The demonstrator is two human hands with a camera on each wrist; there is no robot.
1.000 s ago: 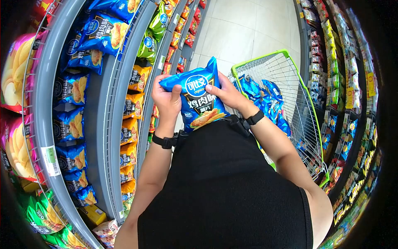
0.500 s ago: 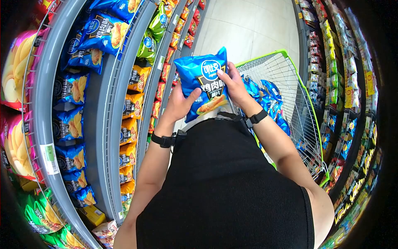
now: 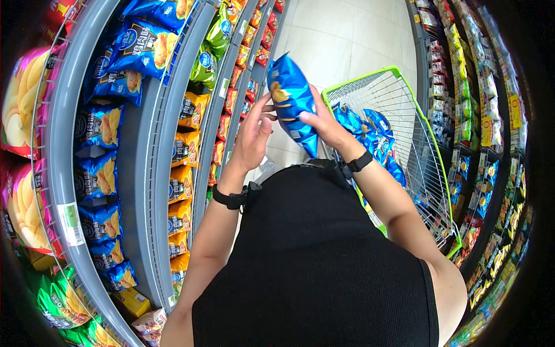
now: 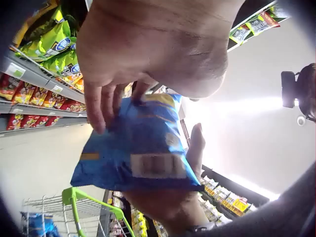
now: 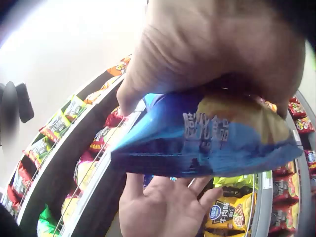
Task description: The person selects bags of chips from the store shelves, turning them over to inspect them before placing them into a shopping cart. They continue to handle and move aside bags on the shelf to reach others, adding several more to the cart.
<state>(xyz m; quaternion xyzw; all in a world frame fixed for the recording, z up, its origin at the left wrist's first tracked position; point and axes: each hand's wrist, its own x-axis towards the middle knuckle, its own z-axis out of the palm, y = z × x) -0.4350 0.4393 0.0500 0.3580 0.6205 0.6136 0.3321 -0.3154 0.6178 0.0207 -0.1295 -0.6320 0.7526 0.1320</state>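
A blue bag of chips (image 3: 293, 104) is held upright in front of the body, its side edge turned up toward the head camera. My right hand (image 3: 326, 126) grips it from the right, thumb laid across the near face. Just left of the bag is my left hand (image 3: 251, 141), fingers loosely extended with the tips close to its edge. A white barcode panel (image 4: 158, 165) shows on the bag in the left wrist view. From the right wrist, the left palm (image 5: 160, 207) appears spread beneath the bag.
A green-rimmed wire shopping cart (image 3: 416, 110) stands to the right with several blue chip bags (image 3: 370, 136) inside. Shelves (image 3: 139, 173) of blue, orange and green chip bags line the left side. More snack shelves (image 3: 483, 156) run along the far right, with tiled floor (image 3: 341, 34) between.
The bag has turned from its front face to its side edge and moved slightly up. My left hand has let go of it and moved a little left; the right hand still holds it.
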